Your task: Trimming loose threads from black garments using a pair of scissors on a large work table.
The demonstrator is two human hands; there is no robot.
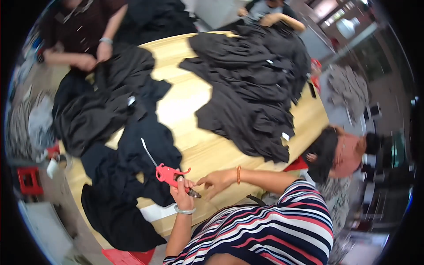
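Note:
My left hand (182, 194) is wrapped round the handle of a red air blow gun (167, 173). Its long thin nozzle (148, 150) points up and left over dark garments, and a metal fitting (193, 193) sticks out below the grip. Close beside that fitting is my right hand (218, 181), fingers apart and bent, with nothing visible in it. Whether its fingertips touch the gun I cannot tell. Black garments (150, 141) lie spread to the left of the gun. A larger heap of dark grey garments (251, 88) covers the table's far right part.
The pale wooden table (181, 101) has a curved edge. A person (84, 35) at the far left handles a dark garment; another (276, 17) stands at the far side. At the right a person in pink (346, 154) holds dark cloth. A red stool (30, 180) stands left.

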